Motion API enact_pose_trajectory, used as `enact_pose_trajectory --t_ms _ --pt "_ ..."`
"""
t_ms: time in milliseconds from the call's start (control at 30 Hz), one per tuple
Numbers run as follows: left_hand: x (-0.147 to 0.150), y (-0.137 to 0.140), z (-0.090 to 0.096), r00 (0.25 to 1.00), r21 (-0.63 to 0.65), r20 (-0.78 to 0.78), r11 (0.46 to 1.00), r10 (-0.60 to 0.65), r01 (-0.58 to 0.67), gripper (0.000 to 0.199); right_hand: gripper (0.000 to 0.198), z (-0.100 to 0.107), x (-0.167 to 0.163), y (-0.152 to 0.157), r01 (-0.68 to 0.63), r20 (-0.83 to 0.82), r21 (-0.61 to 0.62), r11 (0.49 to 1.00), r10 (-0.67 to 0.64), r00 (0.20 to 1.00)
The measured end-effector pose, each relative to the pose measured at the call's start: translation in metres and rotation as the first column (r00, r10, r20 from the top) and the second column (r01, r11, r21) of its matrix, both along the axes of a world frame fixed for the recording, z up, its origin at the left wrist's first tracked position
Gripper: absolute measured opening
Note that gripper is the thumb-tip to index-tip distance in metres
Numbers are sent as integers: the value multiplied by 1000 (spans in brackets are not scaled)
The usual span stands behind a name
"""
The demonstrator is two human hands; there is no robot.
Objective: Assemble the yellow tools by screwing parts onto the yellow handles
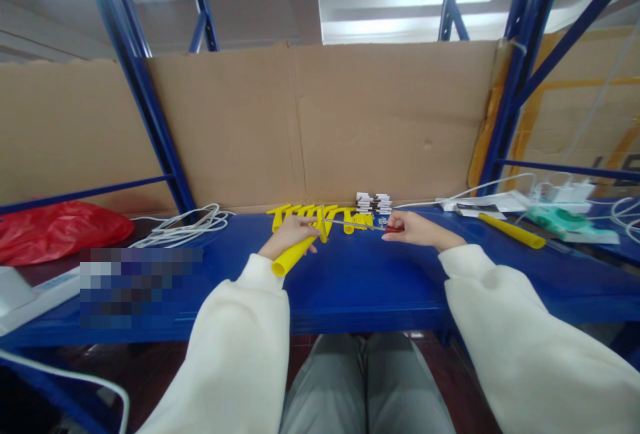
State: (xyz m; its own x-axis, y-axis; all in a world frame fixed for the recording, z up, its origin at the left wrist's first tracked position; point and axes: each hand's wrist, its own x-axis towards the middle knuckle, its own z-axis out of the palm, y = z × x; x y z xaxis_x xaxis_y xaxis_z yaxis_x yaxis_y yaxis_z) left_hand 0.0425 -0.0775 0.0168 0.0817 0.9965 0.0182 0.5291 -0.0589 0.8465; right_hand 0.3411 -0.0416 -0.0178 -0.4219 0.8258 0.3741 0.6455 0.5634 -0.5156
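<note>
Screwdriving, by look of it, over blue bench (360,281); row of yellow pieces (345,211) along far side. Next move calls for steady piece, shaft lined up. Held yellow piece (294,258): just above bench, near middle; hollow tube handle, open end toward wearer, seemingly crosswise head. Left grip (296,229) wrapped round it. Right grip (411,228) grasping red-handled screwdriver (395,229), thin shaft reaching toward head. Tip contact: can't tell.
</note>
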Motion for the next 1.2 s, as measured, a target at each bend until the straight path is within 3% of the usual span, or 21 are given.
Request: enact_pose_trajectory --t_ms 167,400,567,733,1000,1200 --pt "3 -4 1 1000 5 -19 1000 14 -13 59 56 -3 1 0 7 -65 -26 1000 -8 998" --pt "5 -2 -2 1000 11 -13 1000 16 -16 62 60 4 8 -6 -32 22 -89 996 35 999" --pt "5 -1 -3 1000 25 -14 1000 13 -13 55 60 2 3 -10 2 -16 -242 970 -6 1000" --pt "5 -1 -2 1000 23 -12 1000 18 -18 58 65 -1 -1 -10 19 -125 -203 979 -45 991" --pt "6 1 -4 1000 27 -4 1000 10 -10 59 61 9 7 -18 -31 -11 -314 949 29 1000" --pt "7 1 -5 1000 31 2 1000 3 -3 58 58 1 5 -18 -39 -102 -357 933 3 995"
